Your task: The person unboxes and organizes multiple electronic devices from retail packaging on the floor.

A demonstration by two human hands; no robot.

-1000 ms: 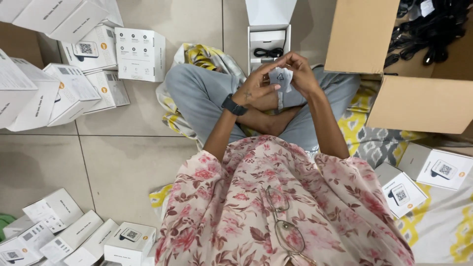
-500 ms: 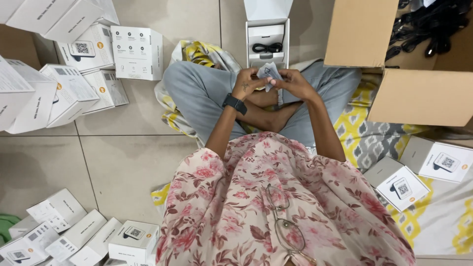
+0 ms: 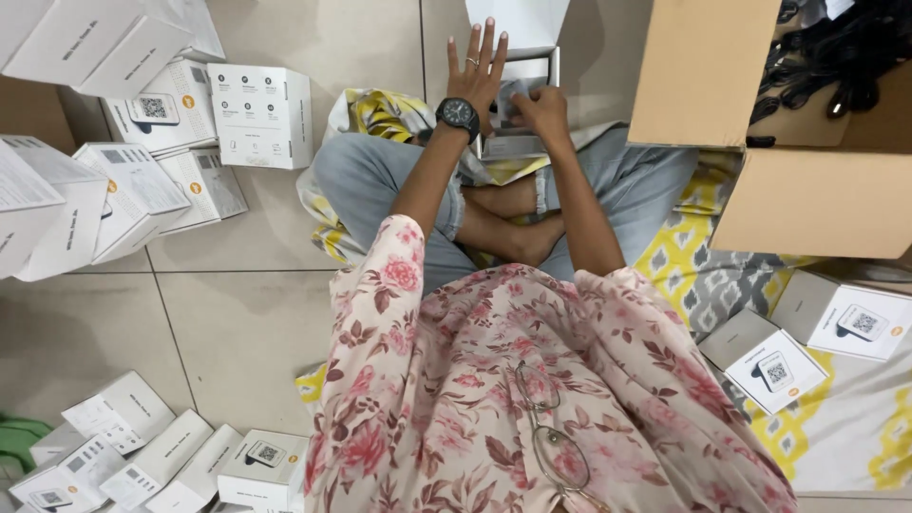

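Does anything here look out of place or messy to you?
Mostly untidy rather than damaged: white boxes lie tipped at mixed angles on the floor tiles, and a pair of glasses dangles from the floral top. Nothing looks spilled or broken.

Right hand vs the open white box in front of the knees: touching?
Touching. The head view shows the right hand with fingers curled onto the open white box, no gap at its edge. The left hand is spread flat over the box too.
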